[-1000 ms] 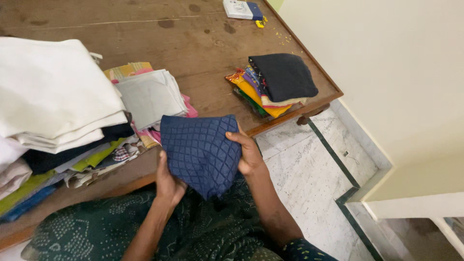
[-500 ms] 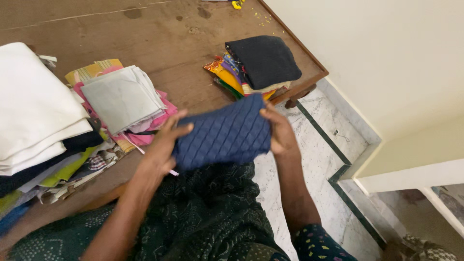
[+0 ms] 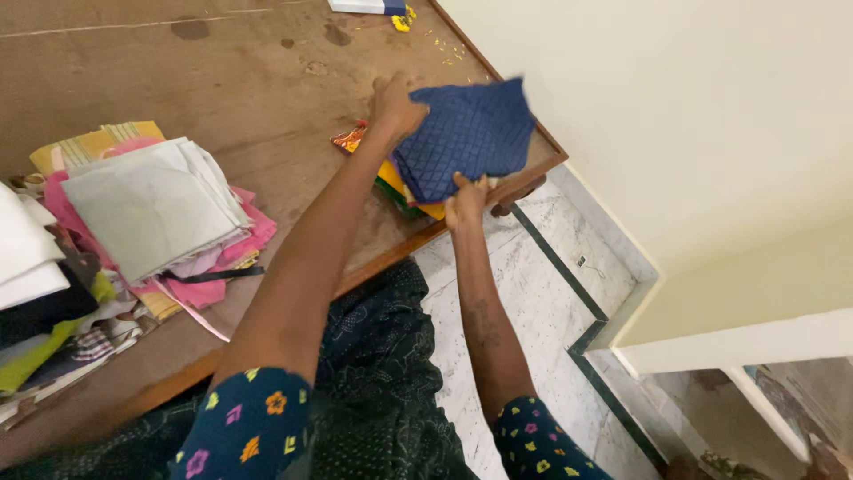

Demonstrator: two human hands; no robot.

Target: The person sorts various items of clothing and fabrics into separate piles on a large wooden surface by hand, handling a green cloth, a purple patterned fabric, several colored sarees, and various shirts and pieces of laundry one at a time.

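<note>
Both my hands hold a folded navy blue cloth [image 3: 466, 133] with a diamond-check pattern over the small stack of coloured folded cloths [image 3: 384, 173] at the table's right corner. My left hand [image 3: 395, 105] grips its far left edge. At the near edge my right hand [image 3: 464, 200] holds it from below. The cloth covers most of the stack; only orange, yellow and green edges show.
A wooden table [image 3: 222, 71] holds a pile with a pale grey folded cloth [image 3: 155, 204] on pink ones, and a taller white and dark stack [image 3: 35, 293] at the left edge. A small box [image 3: 364, 5] lies at the far edge. Marble floor [image 3: 533, 302] and a cream wall lie right.
Both hands carried the navy cloth from in front of my lap out and to the right, over the coloured stack. The view shifted right with them.
</note>
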